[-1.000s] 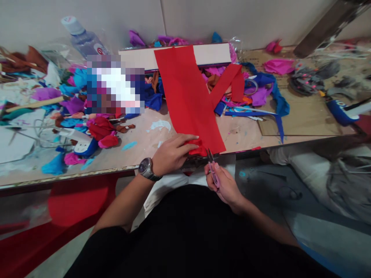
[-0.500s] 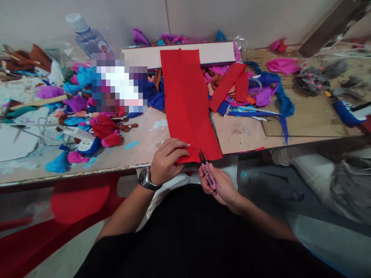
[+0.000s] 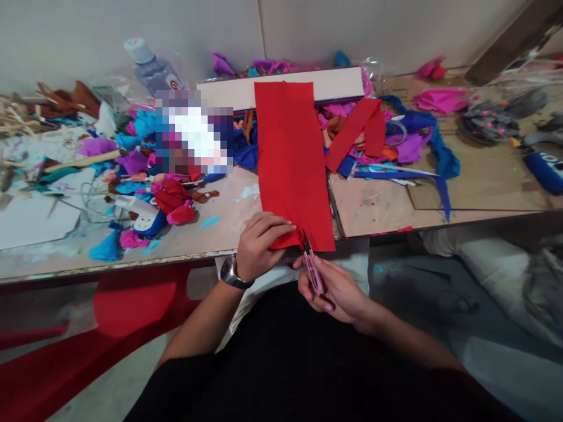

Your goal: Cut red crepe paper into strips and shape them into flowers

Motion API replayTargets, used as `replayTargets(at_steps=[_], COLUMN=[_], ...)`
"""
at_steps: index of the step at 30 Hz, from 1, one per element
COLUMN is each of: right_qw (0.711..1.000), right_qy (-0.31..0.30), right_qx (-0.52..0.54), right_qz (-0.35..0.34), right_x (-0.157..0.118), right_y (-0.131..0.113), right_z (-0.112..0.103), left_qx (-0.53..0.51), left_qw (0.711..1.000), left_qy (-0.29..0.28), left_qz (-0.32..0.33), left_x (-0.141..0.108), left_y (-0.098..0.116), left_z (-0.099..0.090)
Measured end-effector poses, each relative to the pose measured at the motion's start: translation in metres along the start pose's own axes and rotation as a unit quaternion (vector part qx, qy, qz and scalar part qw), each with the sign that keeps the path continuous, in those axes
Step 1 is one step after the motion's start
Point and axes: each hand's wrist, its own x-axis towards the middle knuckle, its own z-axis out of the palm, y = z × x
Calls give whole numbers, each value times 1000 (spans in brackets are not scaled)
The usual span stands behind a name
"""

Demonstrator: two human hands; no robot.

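A long red sheet of crepe paper point(image 3: 290, 158) stretches across the table from a white box to the near edge. My left hand point(image 3: 264, 243), with a watch on its wrist, grips the sheet's near left corner between thumb and fingers. In my right hand point(image 3: 336, 287) is a pair of scissors point(image 3: 314, 275) with pink handles. Their dark blades meet the near edge of the paper, just right of my left fingertips. How far the blades are apart is hard to make out.
The long white box point(image 3: 334, 82) lies behind the sheet. Folded red strips point(image 3: 356, 135) and a tape roll point(image 3: 397, 132) sit to the right. Glue guns point(image 3: 147, 220) point(image 3: 545, 170) lie at both sides. A bottle point(image 3: 153, 70) stands at back left, near coloured paper scraps.
The view has shifted slightly, so the table appears farther right. The paper's near end has moved a little left relative to the table. My right fingers look looser around the scissor handles.
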Motion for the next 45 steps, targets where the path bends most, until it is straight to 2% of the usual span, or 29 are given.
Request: replayTargets(at_steps=[9, 20, 24, 26, 29, 32, 33, 37, 42, 45], right_qw=[999, 999, 995, 989, 973, 954, 951, 941, 924, 927], right_qy=[11, -38, -93, -135, -169, -149, -137, -122, -174, -159], right_qx=[33, 24, 23, 45, 58, 53, 47, 39, 31, 26], right_qz=[7, -17, -23, -46, -144, -255, -272, -315, -338, -339], right_x=[3, 5, -1, -4, -6, 0, 4, 15, 16, 8], right_y=[-1, -4, -3, -9, -30, -59, -67, -88, -92, -92], right_z=[5, 5, 6, 8, 12, 15, 16, 18, 22, 26], left_qx=[-15, -33, -37, -34, -24, -19, -17, -6, 13, 26], left_qw=[1000, 996, 994, 994, 994, 994, 994, 994, 993, 992], left_qy=[5, 33, 31, 29, 22, 13, 10, 7, 1, 6], left_qz=[-15, -79, -95, -101, -108, -108, -107, -107, -119, -123], left_x=[2, 3, 4, 4, 5, 5, 5, 4, 4, 3], left_y=[-1, 0, -1, -1, -1, -1, -1, -1, 0, -1], left_z=[-1, 0, 0, 0, 0, 0, 0, 0, 1, 3])
